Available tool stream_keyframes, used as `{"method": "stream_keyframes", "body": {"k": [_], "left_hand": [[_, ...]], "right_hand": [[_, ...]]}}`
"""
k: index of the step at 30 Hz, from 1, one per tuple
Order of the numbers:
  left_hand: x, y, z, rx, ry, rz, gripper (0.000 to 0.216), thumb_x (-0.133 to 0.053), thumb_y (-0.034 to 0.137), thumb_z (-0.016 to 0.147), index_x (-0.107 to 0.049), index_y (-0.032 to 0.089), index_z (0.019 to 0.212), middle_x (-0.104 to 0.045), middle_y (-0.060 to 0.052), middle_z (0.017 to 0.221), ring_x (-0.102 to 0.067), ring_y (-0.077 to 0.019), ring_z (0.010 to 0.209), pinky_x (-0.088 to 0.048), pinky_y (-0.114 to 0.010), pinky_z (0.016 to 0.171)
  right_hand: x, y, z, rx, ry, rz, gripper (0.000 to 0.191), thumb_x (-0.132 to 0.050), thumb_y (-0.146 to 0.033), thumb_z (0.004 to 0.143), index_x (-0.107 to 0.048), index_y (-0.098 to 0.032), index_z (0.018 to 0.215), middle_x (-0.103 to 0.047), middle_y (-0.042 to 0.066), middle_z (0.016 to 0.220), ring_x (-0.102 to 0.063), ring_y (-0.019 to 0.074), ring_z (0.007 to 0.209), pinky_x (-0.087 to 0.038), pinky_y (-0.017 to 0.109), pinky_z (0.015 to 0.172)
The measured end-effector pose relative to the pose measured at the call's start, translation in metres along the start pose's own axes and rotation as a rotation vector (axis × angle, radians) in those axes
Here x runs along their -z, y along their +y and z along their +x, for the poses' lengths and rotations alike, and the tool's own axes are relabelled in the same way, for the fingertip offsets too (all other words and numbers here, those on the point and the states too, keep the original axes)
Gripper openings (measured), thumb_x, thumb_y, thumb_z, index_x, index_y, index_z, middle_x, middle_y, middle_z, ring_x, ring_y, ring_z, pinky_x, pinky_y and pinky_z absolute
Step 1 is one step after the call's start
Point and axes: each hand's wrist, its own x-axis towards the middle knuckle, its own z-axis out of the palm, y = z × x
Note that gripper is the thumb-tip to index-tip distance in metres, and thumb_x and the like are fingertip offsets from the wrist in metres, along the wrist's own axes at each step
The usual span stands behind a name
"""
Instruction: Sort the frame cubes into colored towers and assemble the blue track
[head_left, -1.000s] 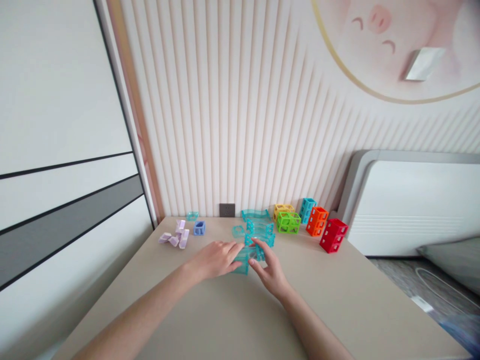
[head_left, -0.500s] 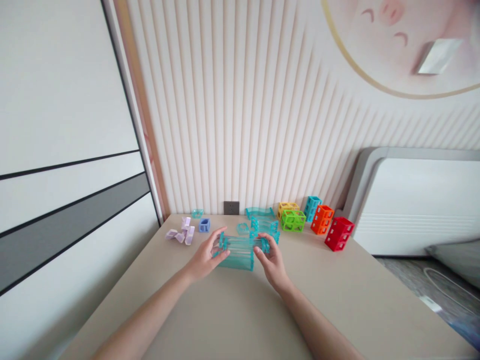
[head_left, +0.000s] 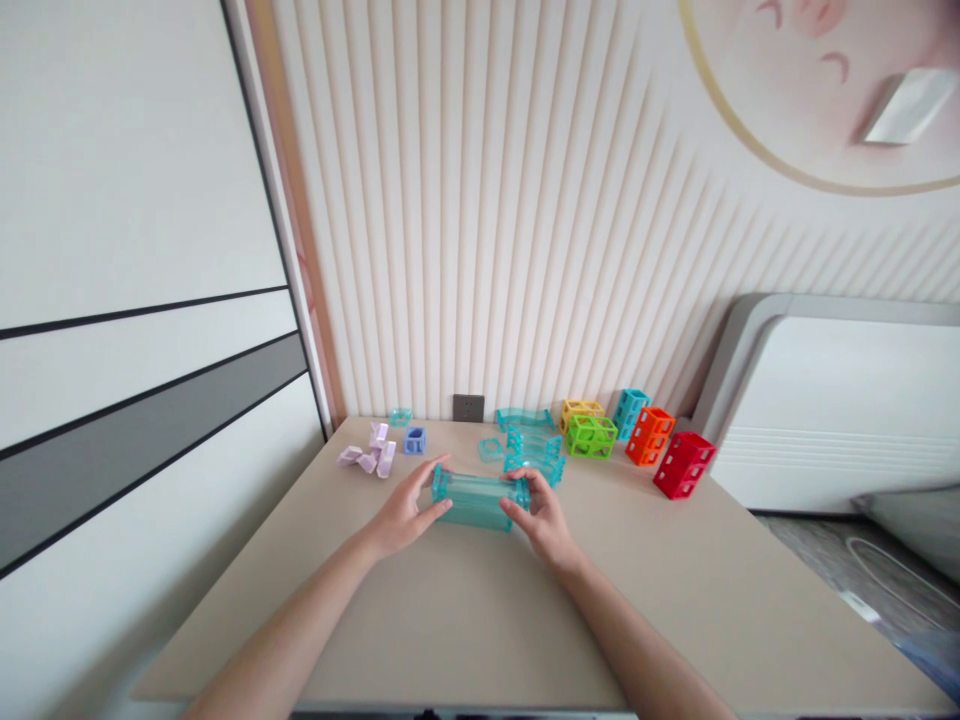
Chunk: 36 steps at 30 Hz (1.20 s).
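Observation:
On the table, a long translucent teal plastic piece (head_left: 480, 487) lies on top of another teal piece (head_left: 471, 514), together looking like a box. My left hand (head_left: 403, 515) grips the upper piece's left end, thumb in front and fingers behind. At the opposite end, my right hand (head_left: 545, 522) pinches it in the same way. Just behind my right hand are several curved teal pieces (head_left: 534, 450). A small flat teal piece (head_left: 491, 450) lies left of them.
Purple pieces (head_left: 377, 455) and a blue cube frame (head_left: 415, 440) lie at the back left of the table (head_left: 450, 620). Green (head_left: 591, 437), yellow (head_left: 581, 411), blue (head_left: 630, 413), orange (head_left: 649, 436) and red (head_left: 684, 465) block frames stand at the back right. A socket (head_left: 469, 408) is on the wall.
My hands have lowered the upper teal piece onto the lower one, and the two now line up. The camera view has shifted slightly.

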Motion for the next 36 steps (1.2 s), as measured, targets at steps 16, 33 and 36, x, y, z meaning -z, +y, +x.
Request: {"method": "stream_keyframes", "body": {"k": [16, 33, 36], "left_hand": [[0.000, 0.001, 0.001, -0.091, 0.039, 0.080, 0.064, -0.064, 0.031, 0.090, -0.042, 0.024, 0.149, -0.060, -0.012, 0.138, -0.058, -0.0269, 0.128, -0.044, -0.047, 0.113], [0.002, -0.018, 0.004, 0.168, 0.029, -0.318, 0.056, -0.075, 0.046, 0.081, -0.058, 0.020, 0.127, -0.066, -0.013, 0.133, -0.056, -0.0281, 0.132, -0.040, -0.048, 0.116], [-0.003, -0.025, 0.004, 0.163, 0.014, -0.330, 0.056, -0.075, 0.046, 0.081, -0.059, 0.020, 0.128, -0.065, -0.013, 0.136, -0.052, -0.0282, 0.136, -0.035, -0.049, 0.119]], "right_hand": [[0.003, -0.009, -0.002, 0.128, -0.012, -0.241, 0.032, -0.072, -0.038, 0.087, -0.065, -0.027, 0.117, -0.070, 0.007, 0.112, -0.063, 0.0259, 0.108, -0.047, 0.041, 0.100], [0.013, -0.002, 0.006, 0.006, 0.182, -0.053, 0.033, -0.070, -0.054, 0.085, -0.059, -0.025, 0.097, -0.066, 0.008, 0.108, -0.061, 0.0258, 0.107, -0.048, 0.041, 0.096], [0.010, 0.002, 0.004, -0.007, 0.133, -0.084, 0.034, -0.070, -0.056, 0.085, -0.060, -0.024, 0.096, -0.067, 0.008, 0.109, -0.062, 0.0261, 0.108, -0.048, 0.039, 0.094]]}}
